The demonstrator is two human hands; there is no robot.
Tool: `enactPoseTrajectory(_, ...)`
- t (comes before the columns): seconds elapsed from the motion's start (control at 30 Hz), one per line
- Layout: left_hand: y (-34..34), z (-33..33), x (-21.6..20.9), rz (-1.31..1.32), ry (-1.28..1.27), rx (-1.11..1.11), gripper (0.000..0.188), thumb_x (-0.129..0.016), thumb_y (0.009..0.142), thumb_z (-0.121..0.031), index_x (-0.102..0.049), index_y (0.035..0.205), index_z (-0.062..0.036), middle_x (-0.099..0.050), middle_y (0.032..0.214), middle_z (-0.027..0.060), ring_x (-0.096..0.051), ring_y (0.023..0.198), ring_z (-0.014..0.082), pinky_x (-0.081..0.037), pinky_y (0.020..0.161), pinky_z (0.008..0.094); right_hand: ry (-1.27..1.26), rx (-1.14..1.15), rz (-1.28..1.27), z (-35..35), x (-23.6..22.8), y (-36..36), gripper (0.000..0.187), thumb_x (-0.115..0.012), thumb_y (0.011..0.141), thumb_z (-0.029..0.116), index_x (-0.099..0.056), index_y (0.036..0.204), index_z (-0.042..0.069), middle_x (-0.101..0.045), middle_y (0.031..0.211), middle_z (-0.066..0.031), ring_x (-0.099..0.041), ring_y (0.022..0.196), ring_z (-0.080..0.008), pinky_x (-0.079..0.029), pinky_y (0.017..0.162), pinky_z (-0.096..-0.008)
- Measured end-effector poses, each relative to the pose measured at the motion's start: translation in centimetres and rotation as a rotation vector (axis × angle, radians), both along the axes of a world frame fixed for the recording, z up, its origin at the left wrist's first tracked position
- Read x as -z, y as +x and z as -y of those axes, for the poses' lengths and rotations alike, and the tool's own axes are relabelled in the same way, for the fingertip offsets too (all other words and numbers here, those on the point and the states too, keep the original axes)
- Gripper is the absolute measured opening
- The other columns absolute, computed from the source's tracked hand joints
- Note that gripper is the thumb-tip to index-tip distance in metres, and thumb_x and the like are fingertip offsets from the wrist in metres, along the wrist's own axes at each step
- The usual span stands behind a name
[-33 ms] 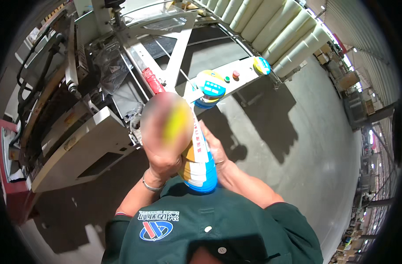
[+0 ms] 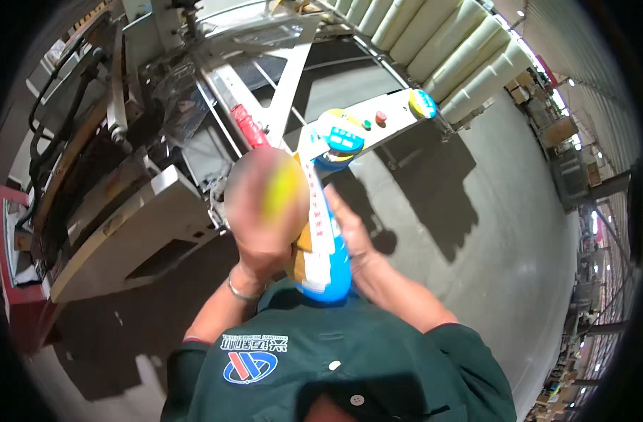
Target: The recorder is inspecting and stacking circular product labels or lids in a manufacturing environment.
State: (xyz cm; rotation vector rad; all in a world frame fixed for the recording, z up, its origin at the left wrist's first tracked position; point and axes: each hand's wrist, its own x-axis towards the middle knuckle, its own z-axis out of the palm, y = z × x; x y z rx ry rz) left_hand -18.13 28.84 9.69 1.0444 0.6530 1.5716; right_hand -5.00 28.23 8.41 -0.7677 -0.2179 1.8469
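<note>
Between my hands, in front of my green shirt, is a long stack of thin printed pieces (image 2: pixel 330 266) in blue, white and gold, its lower end near my chest. From the right my right hand (image 2: pixel 349 226) closes along the stack's side, partly hidden behind it. On the left side, my left hand (image 2: pixel 264 246), with a bracelet at its wrist, meets the stack; a smeared patch with yellow in it covers its fingers. Just beyond the stack, a round blue and yellow pile (image 2: pixel 341 141) rests on the white machine arm (image 2: pixel 314 146).
Another blue and yellow round piece (image 2: pixel 423 104) sits at the arm's far end, past a green button (image 2: pixel 367 125) and a red button (image 2: pixel 381 117). A beige machine housing (image 2: pixel 128 235) stands at left. Large pale rolls (image 2: pixel 451 46) line the back. Grey floor (image 2: pixel 504 211) spreads at right.
The stack's lower end has moved slightly up and away from my chest, and it looks more blurred. My right hand has shifted a little with it.
</note>
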Motion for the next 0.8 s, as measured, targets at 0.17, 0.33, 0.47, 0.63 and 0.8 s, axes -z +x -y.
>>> enactPoseTrajectory(0.17, 0.4, -0.2, -0.3, 0.025, 0.121, -0.1, 0.055, -0.064, 0.092, -0.004, -0.039, 0.139, 0.0073, -0.062, 0.118, 0.0155, -0.062, 0.104, 0.0165, -0.05, 0.089, 0.0269, 0.363, -0.148, 0.459, -0.2, -4.3, 2.9, 0.047, -0.048, 0.103, 0.037, -0.058, 0.121, -0.006, -0.07, 0.106, -0.0151, -0.071, 0.091, -0.0198, -0.059, 0.081, -0.0331)
enactPoseTrajectory(0.33, 1.5, -0.6, -0.1, 0.086, 0.023, 0.021, 0.055, -0.063, 0.092, -0.002, -0.037, 0.14, 0.0076, -0.064, 0.114, 0.0149, -0.063, 0.101, 0.0155, -0.05, 0.088, 0.0268, 0.072, -0.056, -0.107, 0.6, 1.0, 1.2, 0.049, -0.047, 0.103, 0.039, -0.052, 0.134, 0.002, -0.066, 0.118, -0.01, -0.066, 0.101, -0.0166, -0.054, 0.089, -0.0321)
enactPoseTrajectory(0.47, 1.3, -0.7, -0.8, -0.02, 0.081, -0.112, 0.054, -0.063, 0.092, -0.006, -0.04, 0.139, 0.008, -0.06, 0.122, 0.016, -0.06, 0.109, 0.0183, -0.046, 0.096, 0.0302, 0.573, -0.053, 0.958, -0.2, -5.6, 5.5, 0.032, -0.061, 0.099, 0.027, -0.068, 0.109, -0.002, -0.073, 0.093, -0.0069, -0.066, 0.08, -0.0082, -0.054, 0.071, -0.0244)
enactPoseTrajectory(0.63, 3.8, 0.1, -1.7, 0.131, 0.095, -0.049, 0.055, -0.064, 0.091, -0.009, -0.041, 0.138, 0.0082, -0.057, 0.126, 0.0172, -0.058, 0.114, 0.0212, -0.045, 0.1, 0.0322, 0.269, -0.043, 0.267, 1.4, -2.7, 4.3, 0.042, -0.054, 0.101, 0.037, -0.065, 0.116, 0.0, -0.072, 0.101, -0.0079, -0.067, 0.085, -0.0111, -0.055, 0.077, -0.027)
enactPoseTrajectory(0.8, 4.4, -1.3, -2.1, 0.0, 0.043, 0.092, 0.057, -0.063, 0.092, -0.008, -0.038, 0.141, 0.0066, -0.051, 0.135, 0.0162, -0.055, 0.12, 0.021, -0.043, 0.103, 0.0334, 0.232, 0.025, 0.473, 0.8, -3.1, 6.8, 0.041, -0.055, 0.1, 0.035, -0.066, 0.113, -0.002, -0.072, 0.098, -0.0073, -0.068, 0.083, -0.0119, -0.056, 0.076, -0.0279)
